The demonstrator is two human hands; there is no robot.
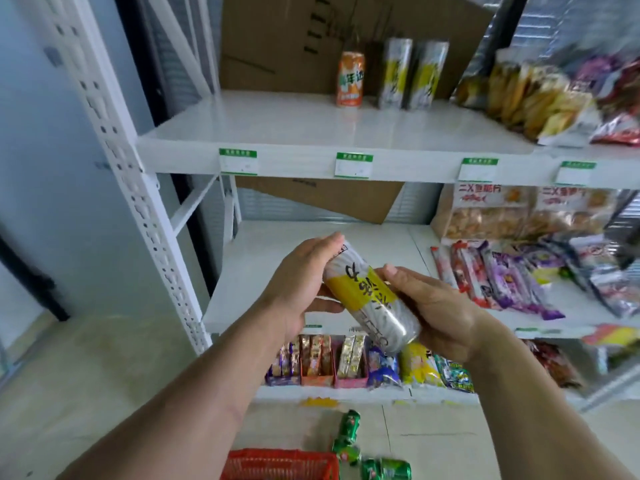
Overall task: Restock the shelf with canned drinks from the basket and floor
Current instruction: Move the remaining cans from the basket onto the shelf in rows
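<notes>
1. Both forearms reach forward from the bottom of the view, converging in front of the middle shelf (311, 258) of a white rack.
2. Left hand (298, 282): palm turned inward to the right, fingers extended and curved around the upper left side of a tall silver-and-yellow can (370, 299); thumb sits under the can's left edge. Fingers wrapped on the can, not flat open.
3. Right hand (436, 306): palm turned left and up, cupping the can's lower right end; thumb lies along the can's upper side near the yellow band. Fingers closed about the can from beneath.
4. The can is held in the air between the two hands, in front of the bare left part of the middle shelf. Long axis tilted: one end up and to the left, farther from the camera, other end down and to the right, nearer. Printed characters on the yellow band read sideways.
5. Upper shelf (277, 126): orange can (350, 79) upright, two matching silver-and-yellow cans (412, 74) upright just to its right.
6. Floor, bottom of view: green cans (349, 434) lying on their sides beside a red basket (280, 464).
7. Snack packets (512, 271) fill the shelves' right halves.
</notes>
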